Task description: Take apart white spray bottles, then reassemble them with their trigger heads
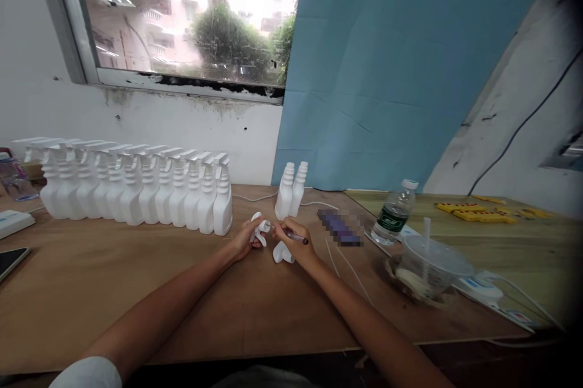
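Observation:
In my left hand (246, 238) is a white trigger spray head (261, 227), its trigger pointing down toward the table. My right hand (294, 239) is closed around a slim, pen-like tool (298, 237) with a dark brownish handle; its front end meets the spray head, and the exact contact is too small to make out. Just under my right hand lies a white plastic piece (282, 253), partly covered by the fingers. Behind my hands two white bottles (285, 194) without spray heads stand upright side by side.
A long row of white spray bottles (148, 187) with heads stands at left. To the right are a pixelated phone-like object (339, 227), a water bottle (392, 215), a plastic cup with a straw (432, 266), cables and yellow pieces (483, 216). A dark-screened device (11, 260) lies far left.

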Demonstrator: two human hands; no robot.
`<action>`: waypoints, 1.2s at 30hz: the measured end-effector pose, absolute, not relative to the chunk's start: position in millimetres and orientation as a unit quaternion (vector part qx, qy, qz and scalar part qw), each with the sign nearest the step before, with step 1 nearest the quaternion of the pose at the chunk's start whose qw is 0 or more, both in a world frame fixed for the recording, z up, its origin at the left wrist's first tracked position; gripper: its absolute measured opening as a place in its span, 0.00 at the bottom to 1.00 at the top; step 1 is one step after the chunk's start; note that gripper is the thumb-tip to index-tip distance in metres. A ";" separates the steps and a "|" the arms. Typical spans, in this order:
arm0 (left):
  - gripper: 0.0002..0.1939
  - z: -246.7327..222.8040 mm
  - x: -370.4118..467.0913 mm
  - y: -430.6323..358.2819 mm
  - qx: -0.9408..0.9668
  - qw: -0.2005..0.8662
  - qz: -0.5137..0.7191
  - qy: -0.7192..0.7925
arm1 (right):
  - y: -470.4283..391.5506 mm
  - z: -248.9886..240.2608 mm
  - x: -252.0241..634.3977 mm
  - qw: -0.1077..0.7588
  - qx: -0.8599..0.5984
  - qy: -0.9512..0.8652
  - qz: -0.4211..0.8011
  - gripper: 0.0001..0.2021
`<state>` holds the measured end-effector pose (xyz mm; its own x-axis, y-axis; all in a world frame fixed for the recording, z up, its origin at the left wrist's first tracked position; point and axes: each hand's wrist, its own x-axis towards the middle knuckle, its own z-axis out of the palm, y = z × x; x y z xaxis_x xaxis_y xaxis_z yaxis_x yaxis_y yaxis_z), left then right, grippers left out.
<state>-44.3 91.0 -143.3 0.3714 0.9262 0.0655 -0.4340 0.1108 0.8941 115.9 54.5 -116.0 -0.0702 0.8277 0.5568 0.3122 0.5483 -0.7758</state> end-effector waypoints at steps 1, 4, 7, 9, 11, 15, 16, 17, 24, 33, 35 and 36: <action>0.23 -143.3 -44.6 91.0 0.453 0.694 0.489 0.273 | 54.7 -116.2 115.9 0.541 -0.411 -0.693 0.241 0.17; 0.22 -143.9 -45.6 90.9 0.456 0.694 0.483 0.278 | 55.9 -114.9 116.3 0.536 -0.406 -0.690 0.268 0.17; 0.22 -144.8 -46.5 90.9 0.461 0.697 0.469 0.285 | 56.8 -111.2 116.5 0.527 -0.394 -0.688 0.306 0.17; 0.23 -145.4 -47.3 91.4 0.465 0.701 0.458 0.286 | 56.6 -109.3 115.9 0.518 -0.381 -0.695 0.322 0.18; 0.24 -145.9 -48.4 93.0 0.464 0.708 0.449 0.285 | 55.6 -108.8 114.6 0.510 -0.366 -0.708 0.323 0.18; 0.27 -145.1 -52.1 98.0 0.453 0.732 0.429 0.275 | 54.4 -110.1 113.8 0.493 -0.332 -0.753 0.282 0.14; 0.27 -144.5 -53.0 99.0 0.451 0.737 0.424 0.271 | 54.8 -110.3 114.6 0.485 -0.321 -0.769 0.264 0.12; 0.27 -143.9 -53.6 99.6 0.450 0.742 0.418 0.268 | 55.6 -110.3 115.6 0.477 -0.309 -0.785 0.246 0.11; 0.29 -140.3 -49.1 93.8 0.477 0.728 0.409 0.274 | 64.3 -110.0 122.5 0.440 -0.261 -0.847 0.145 0.10; 0.24 -149.2 -45.8 97.4 0.563 0.506 0.518 0.398 | 70.1 -95.7 157.3 0.468 -0.459 -0.745 0.124 0.19; 0.21 -151.7 -45.4 98.1 0.581 0.448 0.517 0.441 | 74.0 -93.5 167.1 0.453 -0.498 -0.729 0.124 0.22; 0.20 -152.5 -44.6 97.8 0.589 0.421 0.515 0.459 | 75.9 -93.3 170.8 0.449 -0.511 -0.722 0.125 0.22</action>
